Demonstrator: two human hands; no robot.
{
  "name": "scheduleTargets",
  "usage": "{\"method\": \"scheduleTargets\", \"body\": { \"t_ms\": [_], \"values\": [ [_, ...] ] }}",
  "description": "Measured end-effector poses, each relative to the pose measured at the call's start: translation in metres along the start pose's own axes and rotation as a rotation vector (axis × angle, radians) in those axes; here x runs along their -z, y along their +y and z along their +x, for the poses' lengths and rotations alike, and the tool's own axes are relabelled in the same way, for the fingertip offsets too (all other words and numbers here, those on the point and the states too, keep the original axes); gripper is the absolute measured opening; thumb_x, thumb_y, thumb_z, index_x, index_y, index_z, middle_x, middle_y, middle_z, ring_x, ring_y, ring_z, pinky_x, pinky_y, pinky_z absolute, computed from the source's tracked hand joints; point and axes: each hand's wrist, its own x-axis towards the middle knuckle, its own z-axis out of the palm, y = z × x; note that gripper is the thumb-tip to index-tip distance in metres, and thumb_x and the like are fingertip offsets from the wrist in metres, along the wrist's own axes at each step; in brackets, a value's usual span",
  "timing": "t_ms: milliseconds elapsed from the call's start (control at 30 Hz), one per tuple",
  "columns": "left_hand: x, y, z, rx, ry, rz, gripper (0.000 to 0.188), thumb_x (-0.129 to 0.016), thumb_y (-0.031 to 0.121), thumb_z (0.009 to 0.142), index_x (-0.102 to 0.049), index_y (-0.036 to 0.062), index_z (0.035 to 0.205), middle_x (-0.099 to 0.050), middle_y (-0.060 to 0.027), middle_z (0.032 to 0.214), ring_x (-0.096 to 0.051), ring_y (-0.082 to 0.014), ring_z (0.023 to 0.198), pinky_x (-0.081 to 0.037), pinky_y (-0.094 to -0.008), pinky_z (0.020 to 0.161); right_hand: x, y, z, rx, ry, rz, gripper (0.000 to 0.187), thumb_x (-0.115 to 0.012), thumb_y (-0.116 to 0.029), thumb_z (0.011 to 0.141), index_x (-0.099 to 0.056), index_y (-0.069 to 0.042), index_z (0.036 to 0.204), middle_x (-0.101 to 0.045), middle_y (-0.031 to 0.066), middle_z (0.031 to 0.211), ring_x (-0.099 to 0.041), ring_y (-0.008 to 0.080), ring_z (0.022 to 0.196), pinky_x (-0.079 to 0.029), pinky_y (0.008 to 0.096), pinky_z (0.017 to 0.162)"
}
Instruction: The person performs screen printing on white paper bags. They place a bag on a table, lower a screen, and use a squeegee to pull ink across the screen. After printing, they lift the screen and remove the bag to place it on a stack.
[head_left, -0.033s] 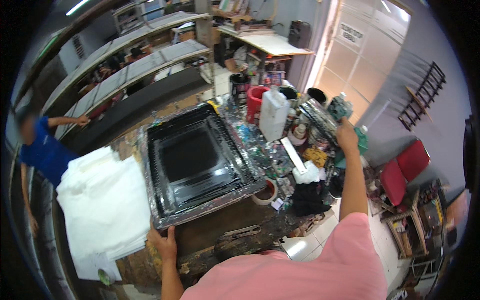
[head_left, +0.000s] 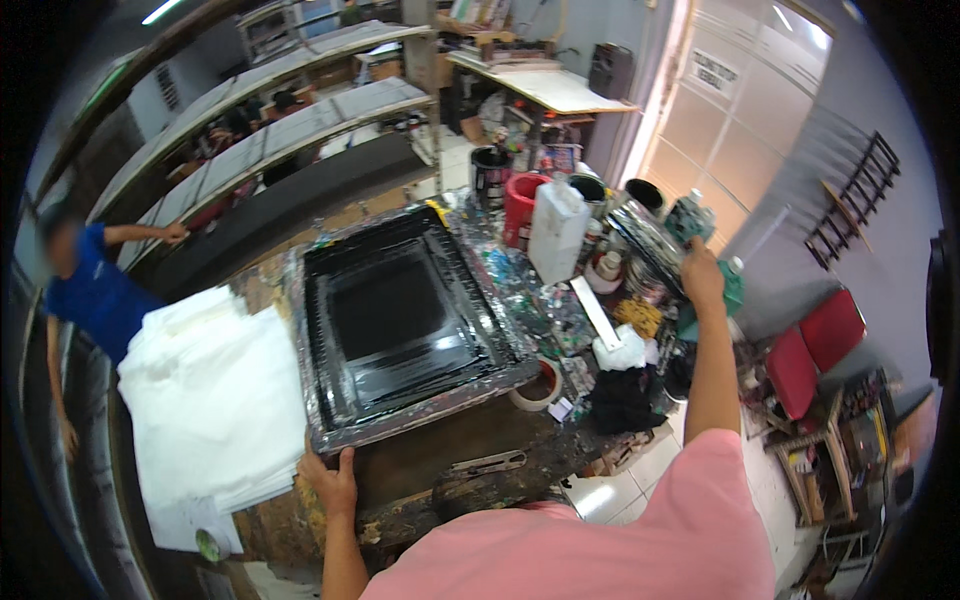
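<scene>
A screen printing frame (head_left: 420,408) smeared with glossy black ink lies on the stained worktable. My left hand (head_left: 332,482) grips its near left corner, thumb up along the edge. Out to the right, my right hand (head_left: 703,278) closes around the end of a long, ink-coated squeegee (head_left: 645,240) above the cluster of bottles and cans. The fingers there are partly hidden. Beside the frame on the left is a stack of white sheets (head_left: 215,390). A white plastic jug (head_left: 558,230) and a red bucket (head_left: 522,205) stand beyond the frame's right side.
A tape roll (head_left: 537,385), a black cloth (head_left: 622,402) and a box cutter (head_left: 488,463) lie on the near part of the table. Across the table at left stands a person in a blue shirt (head_left: 105,300). A red chair (head_left: 795,370) is at the right.
The whole view has shifted slightly, so things appear a little lower and further right. Both hands keep their places on the frame and the squeegee.
</scene>
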Motion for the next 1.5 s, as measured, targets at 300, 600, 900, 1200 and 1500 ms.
{"method": "scheduleTargets", "body": {
  "t_ms": [300,600,900,1200,1500],
  "values": [
    [0.002,0.011,0.004,0.060,0.053,-0.026,0.091,-0.086,0.053,0.087,-0.053,0.0057,0.157,-0.064,-0.0168,0.109,-0.050,-0.0350,0.102,-0.041,-0.0477,0.097,-0.016,0.018,0.018,0.143,0.060,0.010,0.028,-0.056,-0.019,0.102,-0.070,-0.005,0.123,-0.074,0.0271,0.114,-0.070,0.0482,0.110,-0.054,0.0566,0.093],
    [0.003,0.008,0.010,0.096,0.024,-0.176,0.095,-0.090,0.053,0.085,-0.053,0.0053,0.158,-0.066,-0.0136,0.114,-0.055,-0.0283,0.101,-0.044,-0.0434,0.095,0.077,-0.043,-0.003,0.396,0.410,0.257,0.031,-0.059,-0.027,0.109,-0.074,-0.003,0.120,-0.076,0.0253,0.110,-0.073,0.0437,0.104,-0.055,0.0507,0.089],
    [0.032,0.057,0.073,-0.013,0.242,-0.605,0.086,-0.091,0.037,0.090,-0.052,0.0016,0.158,-0.061,0.0012,0.114,-0.044,-0.0102,0.085,-0.042,-0.0268,0.076,0.116,-0.137,-0.198,0.470,0.270,0.640,0.016,-0.072,-0.015,0.099,-0.074,-0.002,0.107,-0.073,0.0119,0.094,-0.069,0.0271,0.081,-0.055,0.0386,0.076],
    [0.091,0.130,0.232,-0.152,0.481,-0.573,0.054,-0.087,0.032,0.096,-0.071,0.0048,0.140,-0.052,0.0095,0.085,-0.030,-0.0020,0.067,-0.025,-0.0230,0.058,0.028,-0.182,-0.257,0.655,-0.569,0.251,0.037,-0.081,-0.024,0.087,-0.074,-0.007,0.119,-0.070,0.0135,0.124,-0.069,0.0380,0.111,-0.057,0.0473,0.093],
    [0.102,0.154,0.309,-0.153,0.533,-0.632,0.044,-0.085,0.030,0.098,-0.076,0.0034,0.132,-0.062,0.0091,0.083,-0.033,0.0007,0.064,-0.025,-0.0212,0.058,0.020,-0.277,-0.065,0.889,0.307,0.116,0.070,-0.088,-0.039,0.081,-0.062,-0.001,0.134,-0.065,0.0153,0.129,-0.059,0.0367,0.121,-0.048,0.0508,0.098]
  ]
}}
